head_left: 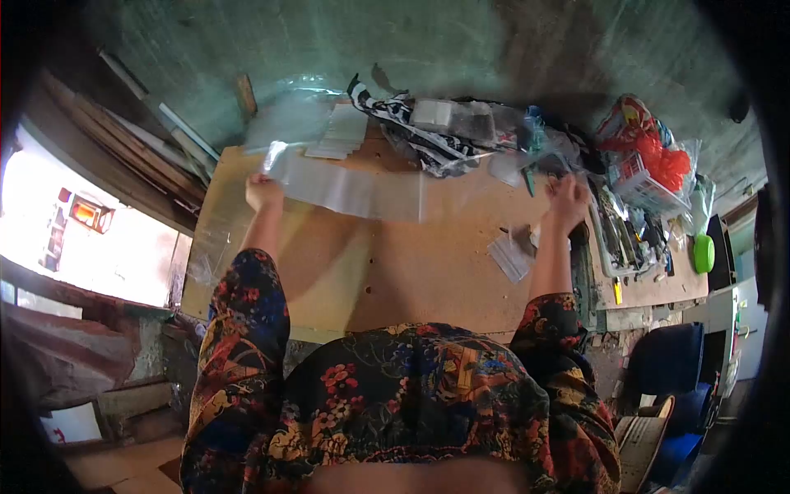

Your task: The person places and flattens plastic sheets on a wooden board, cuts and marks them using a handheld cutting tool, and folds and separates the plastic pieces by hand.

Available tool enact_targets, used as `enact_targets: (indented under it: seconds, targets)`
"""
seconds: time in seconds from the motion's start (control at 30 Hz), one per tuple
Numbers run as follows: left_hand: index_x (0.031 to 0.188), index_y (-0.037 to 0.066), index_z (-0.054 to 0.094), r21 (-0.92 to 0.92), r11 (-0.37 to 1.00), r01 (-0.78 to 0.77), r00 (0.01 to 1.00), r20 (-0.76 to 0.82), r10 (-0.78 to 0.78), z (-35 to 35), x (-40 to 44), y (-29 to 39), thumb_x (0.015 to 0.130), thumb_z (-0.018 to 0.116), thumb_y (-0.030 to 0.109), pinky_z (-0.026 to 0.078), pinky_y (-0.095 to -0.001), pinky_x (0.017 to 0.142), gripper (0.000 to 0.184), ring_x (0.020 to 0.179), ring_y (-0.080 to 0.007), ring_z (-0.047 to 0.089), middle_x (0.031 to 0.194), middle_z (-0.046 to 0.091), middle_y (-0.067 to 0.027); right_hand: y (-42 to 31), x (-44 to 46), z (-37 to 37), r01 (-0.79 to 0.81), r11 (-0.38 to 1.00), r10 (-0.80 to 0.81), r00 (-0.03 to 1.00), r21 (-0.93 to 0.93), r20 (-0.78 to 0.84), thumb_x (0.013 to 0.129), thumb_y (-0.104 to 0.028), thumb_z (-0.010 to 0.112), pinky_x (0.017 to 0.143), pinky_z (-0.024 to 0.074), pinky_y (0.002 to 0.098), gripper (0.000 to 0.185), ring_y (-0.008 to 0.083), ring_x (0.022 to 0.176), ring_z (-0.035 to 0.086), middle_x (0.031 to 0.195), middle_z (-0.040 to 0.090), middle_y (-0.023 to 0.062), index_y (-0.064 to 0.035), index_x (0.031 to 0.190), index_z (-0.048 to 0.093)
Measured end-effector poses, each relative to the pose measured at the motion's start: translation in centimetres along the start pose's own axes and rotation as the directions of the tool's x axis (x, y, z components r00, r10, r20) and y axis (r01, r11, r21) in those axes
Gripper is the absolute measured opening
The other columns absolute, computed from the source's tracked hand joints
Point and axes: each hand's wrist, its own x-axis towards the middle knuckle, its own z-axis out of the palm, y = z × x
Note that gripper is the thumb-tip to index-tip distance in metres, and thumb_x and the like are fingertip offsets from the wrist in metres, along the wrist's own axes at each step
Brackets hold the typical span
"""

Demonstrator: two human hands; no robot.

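A long clear plastic strip (pixel 350 189) with whitish, translucent sections stretches above the wooden board. Its left end is pinched in my left hand (pixel 264 191), fingers closed. On the other side my right hand (pixel 567 202) is raised with its fingers pressed together, where the strip thins to clear film. White sheets (pixel 339 132) lie in a stack at the back of the board, beside crumpled clear plastic (pixel 288 119). Small flat packets (pixel 509 258) rest below and left of my right hand.
The wooden board (pixel 329 280) has black-and-white striped fabric (pixel 436 148) along its back. At right are a tray of tools (pixel 625 235), a basket (pixel 638 177) with a red bag (pixel 665 165) and a green lid (pixel 704 253). A blue chair (pixel 668 358) stands lower right.
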Motion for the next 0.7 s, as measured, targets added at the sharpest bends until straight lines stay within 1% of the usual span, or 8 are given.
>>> enact_targets:
  seconds: [0.1, 0.23, 0.27, 0.3, 0.37, 0.47, 0.6, 0.7]
  targets:
    - [0.09, 0.006, 0.05, 0.002, 0.994, 0.113, 0.994, -0.002, -0.113, 0.3, 2.1, -0.2, 0.073, 0.055, 0.016, 0.043, -0.0329, 0.073, 0.02, 0.085, -0.0262, 0.055, 0.091, 0.056, -0.0148, -3.3, 0.7, -0.9, 0.081, 0.996, -0.085, 0.971, -0.03, -0.222, 0.083, -0.012, 0.055, 0.05, 0.0484, 0.0262, 0.013, 0.0126, 0.064, 0.056, 0.078, 0.057, 0.0085, -0.0027, 0.082, 0.046]
    - [0.12, 0.007, 0.041, 0.376, 0.916, 0.137, 0.988, -0.112, -0.102, 0.2, -3.9, 7.4, 0.071, 0.062, 0.033, 0.03, -0.0418, 0.095, 0.059, 0.118, -0.0317, 0.035, 0.13, 0.033, -0.0183, -4.8, -3.8, 0.2, 0.285, 0.849, -0.228, 0.957, -0.445, 0.177, 0.082, -0.015, 0.057, 0.047, 0.0452, 0.0235, 0.015, 0.0096, 0.056, 0.054, 0.067, 0.057, 0.0058, -0.0027, 0.08, 0.05]
    - [0.131, 0.009, 0.027, 0.36, 0.931, -0.063, 0.997, 0.074, 0.039, 1.6, -5.6, 6.7, 0.067, 0.064, 0.043, 0.019, -0.0494, 0.1, 0.082, 0.128, -0.0334, 0.017, 0.14, 0.011, -0.0171, -3.8, -4.9, 0.6, 0.381, 0.796, -0.269, 0.919, -0.471, 0.289, 0.082, -0.016, 0.057, 0.044, 0.0441, 0.0228, 0.016, 0.0105, 0.054, 0.055, 0.068, 0.057, 0.006, -0.0015, 0.078, 0.05]
    - [0.131, 0.005, 0.026, 0.273, 0.885, -0.376, 0.901, 0.329, 0.281, 2.2, -7.7, 7.3, 0.069, 0.063, 0.042, 0.019, -0.045, 0.101, 0.08, 0.127, -0.0313, 0.019, 0.139, 0.016, -0.0179, -4.1, -7.6, 2.1, 0.288, 0.893, -0.159, 0.921, -0.346, 0.357, 0.082, -0.016, 0.056, 0.044, 0.0435, 0.0224, 0.014, 0.0095, 0.056, 0.054, 0.068, 0.056, 0.0054, -0.0029, 0.081, 0.05]
    - [0.135, 0.006, 0.015, -0.377, 0.89, -0.255, 0.486, 0.746, 0.455, 5.0, -13.4, 6.5, 0.079, 0.057, 0.034, 0.017, -0.035, 0.104, 0.075, 0.13, -0.024, 0.013, 0.141, 0.013, -0.0144, -1.5, -9.9, 3.7, 0.009, 0.971, 0.104, 0.885, -0.241, 0.453, 0.083, -0.016, 0.055, 0.046, 0.045, 0.022, 0.012, 0.0103, 0.059, 0.055, 0.074, 0.057, 0.0059, -0.0063, 0.081, 0.047]
    - [0.135, 0.003, 0.011, -0.605, 0.774, 0.187, 0.261, 0.79, 0.554, 1.7, -22.6, 11.8, 0.075, 0.06, 0.043, 0.015, -0.0346, 0.104, 0.087, 0.129, -0.0221, 0.018, 0.14, 0.018, -0.0125, -3.8, -15.1, 7.1, -0.369, 0.924, 0.36, 0.738, -0.106, 0.57, 0.084, -0.014, 0.054, 0.045, 0.0471, 0.024, 0.012, 0.0137, 0.061, 0.058, 0.086, 0.06, 0.0095, -0.0089, 0.078, 0.044]
    - [0.135, 0.005, 0.016, -0.551, 0.601, 0.579, 0.094, 0.778, 0.622, -0.4, -24.5, 11.1, 0.078, 0.058, 0.042, 0.021, -0.0333, 0.101, 0.08, 0.125, -0.02, 0.024, 0.137, 0.022, -0.009, -6.1, -17.3, 8.7, -0.597, 0.799, 0.424, 0.64, 0.068, 0.641, 0.085, -0.014, 0.052, 0.049, 0.0479, 0.0239, 0.014, 0.0152, 0.057, 0.058, 0.089, 0.059, 0.0113, -0.0093, 0.08, 0.039]
    - [0.131, 0.006, 0.027, -0.286, 0.421, 0.861, 0.151, 0.933, 0.326, -1.1, -25.9, 9.2, 0.085, 0.052, 0.034, 0.03, -0.0303, 0.095, 0.06, 0.117, -0.0153, 0.035, 0.128, 0.035, -0.0057, -6.3, -18.0, 8.8, -0.537, 0.837, 0.393, 0.721, 0.103, 0.571, 0.086, -0.013, 0.051, 0.047, 0.0471, 0.0237, 0.014, 0.0159, 0.057, 0.058, 0.088, 0.059, 0.0119, -0.009, 0.08, 0.039]
